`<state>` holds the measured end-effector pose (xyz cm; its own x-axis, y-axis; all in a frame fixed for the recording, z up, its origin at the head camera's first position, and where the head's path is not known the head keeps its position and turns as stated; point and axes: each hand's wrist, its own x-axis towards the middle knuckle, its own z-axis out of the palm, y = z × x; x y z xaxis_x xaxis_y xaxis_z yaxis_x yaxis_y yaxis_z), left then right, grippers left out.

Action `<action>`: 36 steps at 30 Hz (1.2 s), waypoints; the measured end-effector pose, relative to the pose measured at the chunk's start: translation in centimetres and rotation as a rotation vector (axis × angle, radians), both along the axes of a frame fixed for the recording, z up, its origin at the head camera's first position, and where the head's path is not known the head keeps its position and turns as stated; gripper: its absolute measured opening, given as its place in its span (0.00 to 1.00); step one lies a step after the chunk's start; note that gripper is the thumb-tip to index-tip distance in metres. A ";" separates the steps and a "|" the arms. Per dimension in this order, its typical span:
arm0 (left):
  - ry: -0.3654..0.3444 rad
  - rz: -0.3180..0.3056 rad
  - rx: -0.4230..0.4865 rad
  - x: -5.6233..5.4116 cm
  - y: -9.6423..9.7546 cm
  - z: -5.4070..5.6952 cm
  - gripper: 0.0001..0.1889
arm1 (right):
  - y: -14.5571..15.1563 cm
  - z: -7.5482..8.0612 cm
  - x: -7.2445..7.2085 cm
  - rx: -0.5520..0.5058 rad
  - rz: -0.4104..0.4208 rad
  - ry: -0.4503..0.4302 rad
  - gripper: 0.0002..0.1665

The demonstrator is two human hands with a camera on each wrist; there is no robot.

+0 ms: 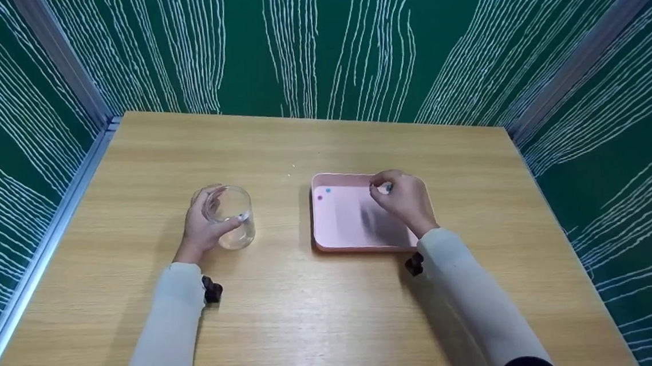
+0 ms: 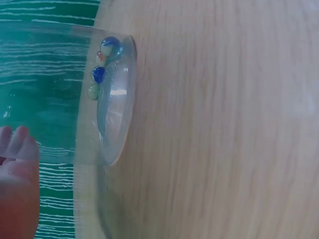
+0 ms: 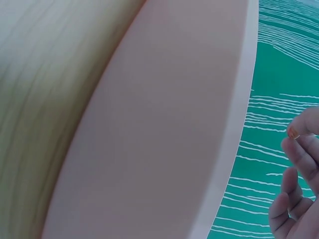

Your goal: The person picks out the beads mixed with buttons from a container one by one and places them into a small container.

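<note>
The left hand (image 1: 205, 224) grips the upright jar (image 1: 241, 236). Well to its right, the right hand (image 1: 404, 197) pinches a marble (image 3: 292, 133) above the tray (image 1: 340, 222).

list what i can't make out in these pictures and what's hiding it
Head view: part of the tray, covered by the right hand.
Head view: patterns on the blue ball and red ball, too small.
Left wrist view: rim of the jar and part of the left hand, cut off by the edge.
Right wrist view: most of the orange thing, hidden by fingertips.
</note>
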<state>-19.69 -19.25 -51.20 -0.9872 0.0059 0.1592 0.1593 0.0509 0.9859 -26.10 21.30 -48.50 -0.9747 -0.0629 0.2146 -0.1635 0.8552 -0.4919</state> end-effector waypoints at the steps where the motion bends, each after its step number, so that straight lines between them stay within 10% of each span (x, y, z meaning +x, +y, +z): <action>1: 0.003 0.001 -0.020 0.2 0.1 0.4 0.38 | -0.1 0.0 0.0 0.022 -0.007 -0.001 0.10; 8: -0.013 -0.025 -0.102 1.0 0.1 2.2 0.40 | -0.8 0.1 -0.1 0.119 -0.014 0.051 0.08; 18: -0.094 -0.070 -0.203 0.9 -0.3 3.8 0.39 | -2.3 0.4 -0.6 -0.070 0.106 0.029 0.09; 25: -0.076 -0.056 -0.278 -0.7 -0.8 1.2 0.38 | -3.3 0.2 -0.4 -0.077 0.123 0.075 0.08; 36: -0.077 -0.015 -0.284 -0.8 -0.6 0.3 0.42 | -4.5 0.4 -0.2 -0.116 0.139 0.064 0.09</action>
